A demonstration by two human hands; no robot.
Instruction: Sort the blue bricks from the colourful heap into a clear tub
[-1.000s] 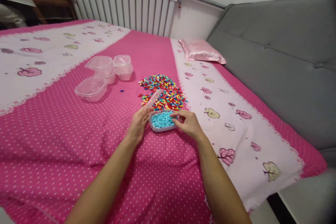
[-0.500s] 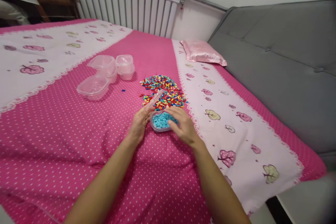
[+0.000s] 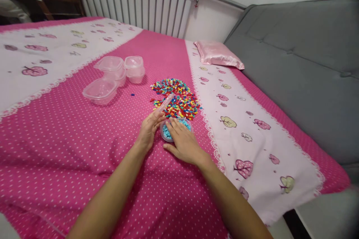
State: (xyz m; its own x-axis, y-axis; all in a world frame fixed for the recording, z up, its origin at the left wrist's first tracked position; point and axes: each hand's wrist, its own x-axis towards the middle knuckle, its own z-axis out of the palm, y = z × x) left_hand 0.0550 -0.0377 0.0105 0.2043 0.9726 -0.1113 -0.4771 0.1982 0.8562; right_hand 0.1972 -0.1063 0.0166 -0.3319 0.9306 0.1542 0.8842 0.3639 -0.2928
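Note:
A clear plastic container (image 3: 167, 139) full of light blue toy bricks (image 3: 166, 131) stands on the bed in front of me. My right hand (image 3: 181, 140) lies flat across its top, fingers stretched over the blue bricks and covering part of them. At the container's left side, my left hand (image 3: 150, 129) holds a clear lid (image 3: 166, 104) tilted up on edge. Just beyond the container spreads a pile of mixed coloured bricks (image 3: 182, 106), red, yellow, blue and others.
Several clear plastic containers (image 3: 100, 90) stand at the left beyond my hands, some stacked. One dark blue brick (image 3: 132, 95) lies alone near them. Farther back are a pink pillow (image 3: 218, 54), a white radiator (image 3: 140, 2) and a grey headboard (image 3: 303, 41) along the right.
My right hand has moved left over the container and flattened across the blue bricks. The left hand and the lid stay almost where they were.

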